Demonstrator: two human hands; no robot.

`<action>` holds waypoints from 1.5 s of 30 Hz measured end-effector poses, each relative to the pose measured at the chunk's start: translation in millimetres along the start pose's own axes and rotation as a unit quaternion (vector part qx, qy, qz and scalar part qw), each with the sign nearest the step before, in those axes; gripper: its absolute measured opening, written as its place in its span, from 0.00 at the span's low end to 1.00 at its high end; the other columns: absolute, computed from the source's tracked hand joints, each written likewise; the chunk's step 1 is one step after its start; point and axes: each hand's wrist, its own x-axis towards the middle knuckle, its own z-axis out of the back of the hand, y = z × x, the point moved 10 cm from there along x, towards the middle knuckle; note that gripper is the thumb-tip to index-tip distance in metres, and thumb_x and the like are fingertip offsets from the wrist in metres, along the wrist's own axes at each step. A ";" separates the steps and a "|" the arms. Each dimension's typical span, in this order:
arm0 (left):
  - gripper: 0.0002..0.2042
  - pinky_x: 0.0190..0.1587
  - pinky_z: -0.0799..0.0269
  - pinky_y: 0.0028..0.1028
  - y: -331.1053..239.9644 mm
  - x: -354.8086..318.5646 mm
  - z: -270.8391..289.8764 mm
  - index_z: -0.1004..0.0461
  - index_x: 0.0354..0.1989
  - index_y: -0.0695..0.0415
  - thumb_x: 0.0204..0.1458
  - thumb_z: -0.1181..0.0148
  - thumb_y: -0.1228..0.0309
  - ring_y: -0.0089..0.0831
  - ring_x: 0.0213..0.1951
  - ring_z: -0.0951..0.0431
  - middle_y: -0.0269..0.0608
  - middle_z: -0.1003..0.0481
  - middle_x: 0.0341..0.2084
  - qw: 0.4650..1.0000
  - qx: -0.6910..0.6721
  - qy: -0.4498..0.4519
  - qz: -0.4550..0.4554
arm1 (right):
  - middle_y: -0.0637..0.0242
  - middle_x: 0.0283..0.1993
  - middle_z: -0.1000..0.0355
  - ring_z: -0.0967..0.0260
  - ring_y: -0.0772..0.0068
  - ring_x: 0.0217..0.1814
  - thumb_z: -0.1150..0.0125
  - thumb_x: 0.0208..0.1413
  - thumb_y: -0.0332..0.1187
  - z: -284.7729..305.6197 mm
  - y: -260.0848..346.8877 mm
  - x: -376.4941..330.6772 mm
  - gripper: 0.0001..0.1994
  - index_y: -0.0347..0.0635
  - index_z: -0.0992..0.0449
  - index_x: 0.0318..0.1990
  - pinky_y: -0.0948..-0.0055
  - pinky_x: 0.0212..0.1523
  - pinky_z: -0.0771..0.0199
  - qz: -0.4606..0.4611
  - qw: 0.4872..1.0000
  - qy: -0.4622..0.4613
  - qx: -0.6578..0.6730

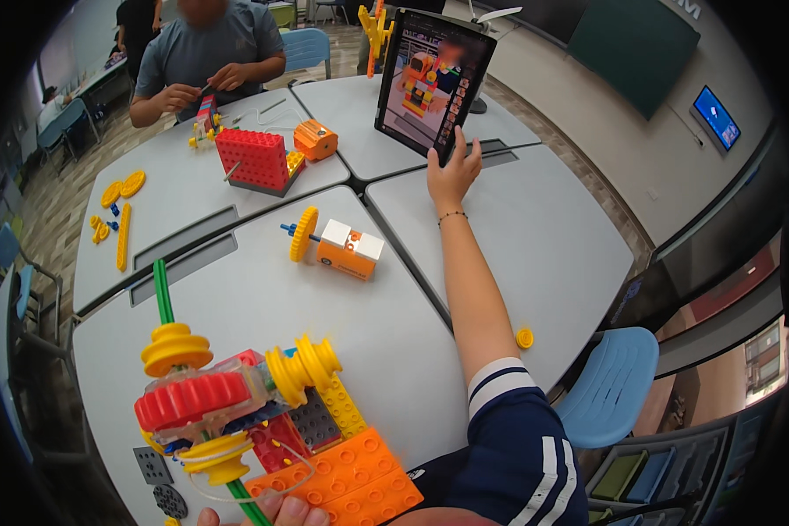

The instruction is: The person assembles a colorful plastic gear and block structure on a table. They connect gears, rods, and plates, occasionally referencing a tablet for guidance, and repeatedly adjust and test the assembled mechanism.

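At the lower edge, my left hand (296, 510) is closed on a toy-brick model, only its fingertips showing. The model carries an orange brick plate (346, 473), a red gear (191, 399) in a clear frame, yellow pulleys (300, 373), a green axle (163, 294) and a thin pale string. My right arm reaches far forward across the table. The right hand (454, 171), fingers apart, touches the lower right corner of a tablet (394, 114) that stands upright and displays a colourful brick model. Between my arms lies an orange motor block (346, 254) with white bricks and a yellow gear wheel (303, 235).
Across the joined grey tables (263, 302), another person (206, 66) handles small bricks. A red brick wall piece (252, 160) and an orange block (316, 140) stand mid-table. Loose yellow parts (124, 237) lie left; a small yellow pulley (524, 337) and blue chair (612, 386) are right.
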 end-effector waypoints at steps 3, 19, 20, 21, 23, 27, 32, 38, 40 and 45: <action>0.13 0.64 0.49 0.54 -1.4 -5.7 1.2 0.21 0.47 0.51 0.55 0.44 0.69 0.27 0.44 0.19 0.31 0.21 0.40 0.995 0.017 -0.099 -0.019 | 0.46 0.66 0.51 0.57 0.39 0.71 0.37 0.51 0.45 -24.4 1.5 18.1 0.35 0.65 0.42 0.68 0.30 0.65 0.59 0.022 0.996 -0.002 -0.084; 0.19 0.60 0.39 0.45 -3.6 -17.3 -0.1 0.21 0.47 0.46 0.48 0.37 0.82 0.22 0.42 0.23 0.27 0.22 0.39 0.977 0.078 -0.171 -0.104 | 0.55 0.67 0.49 0.56 0.45 0.71 0.38 0.50 0.50 -41.2 -8.5 44.2 0.37 0.67 0.45 0.69 0.18 0.61 0.64 0.028 0.994 -0.017 -0.109; 0.19 0.60 0.39 0.45 -3.7 -17.6 -0.1 0.21 0.47 0.46 0.48 0.37 0.82 0.22 0.42 0.24 0.27 0.22 0.39 0.977 0.080 -0.170 -0.104 | 0.55 0.66 0.48 0.56 0.46 0.71 0.38 0.50 0.50 -40.9 -8.4 42.7 0.37 0.66 0.45 0.69 0.18 0.61 0.64 0.030 0.994 -0.018 -0.102; 0.19 0.60 0.39 0.45 -3.8 -17.6 0.3 0.21 0.47 0.45 0.48 0.36 0.82 0.21 0.43 0.24 0.27 0.22 0.39 0.976 0.082 -0.170 -0.104 | 0.56 0.66 0.48 0.55 0.46 0.71 0.38 0.50 0.49 -42.2 -9.8 41.0 0.37 0.66 0.45 0.68 0.18 0.60 0.64 0.027 0.995 -0.011 -0.095; 0.19 0.60 0.39 0.45 -3.5 -16.7 0.7 0.21 0.47 0.46 0.48 0.37 0.82 0.21 0.44 0.24 0.26 0.23 0.40 0.977 0.082 -0.166 -0.104 | 0.57 0.66 0.48 0.54 0.47 0.71 0.38 0.50 0.49 -45.7 -14.0 37.4 0.37 0.65 0.44 0.68 0.18 0.60 0.65 0.016 0.996 0.007 -0.084; 0.19 0.60 0.39 0.45 -2.1 -14.5 1.3 0.21 0.47 0.46 0.48 0.37 0.83 0.21 0.44 0.25 0.26 0.23 0.41 0.979 0.074 -0.162 -0.102 | 0.58 0.65 0.47 0.54 0.47 0.71 0.37 0.49 0.48 -46.4 -13.6 31.7 0.37 0.65 0.44 0.68 0.17 0.60 0.65 0.033 0.997 -0.001 -0.074; 0.17 0.61 0.40 0.45 -2.6 -15.5 2.0 0.20 0.46 0.47 0.49 0.37 0.80 0.21 0.43 0.24 0.26 0.23 0.40 0.980 0.063 -0.164 -0.093 | 0.57 0.65 0.47 0.53 0.47 0.71 0.37 0.49 0.47 -49.0 -18.7 28.0 0.37 0.64 0.45 0.67 0.17 0.60 0.65 0.028 0.998 0.006 -0.061; 0.14 0.61 0.41 0.46 -3.8 -10.9 1.0 0.20 0.46 0.47 0.51 0.38 0.75 0.21 0.43 0.24 0.27 0.22 0.38 0.980 0.056 -0.185 -0.039 | 0.55 0.64 0.47 0.52 0.46 0.70 0.36 0.49 0.49 -49.9 -19.1 26.3 0.37 0.61 0.45 0.67 0.19 0.61 0.65 0.033 0.997 0.006 -0.073; 0.13 0.61 0.41 0.46 -2.8 -10.6 2.1 0.20 0.46 0.47 0.52 0.39 0.73 0.21 0.43 0.24 0.27 0.22 0.38 0.977 0.063 -0.198 -0.040 | 0.55 0.65 0.47 0.53 0.46 0.70 0.37 0.50 0.49 -49.9 -18.4 25.9 0.37 0.61 0.45 0.67 0.19 0.61 0.65 0.037 0.997 0.006 -0.073; 0.11 0.61 0.41 0.46 -2.3 -12.7 0.8 0.19 0.45 0.47 0.54 0.41 0.70 0.20 0.42 0.23 0.26 0.22 0.37 0.977 0.075 -0.187 -0.077 | 0.55 0.65 0.48 0.54 0.46 0.71 0.36 0.49 0.48 -51.6 -19.6 25.6 0.36 0.62 0.44 0.67 0.19 0.61 0.65 0.035 0.996 0.013 -0.078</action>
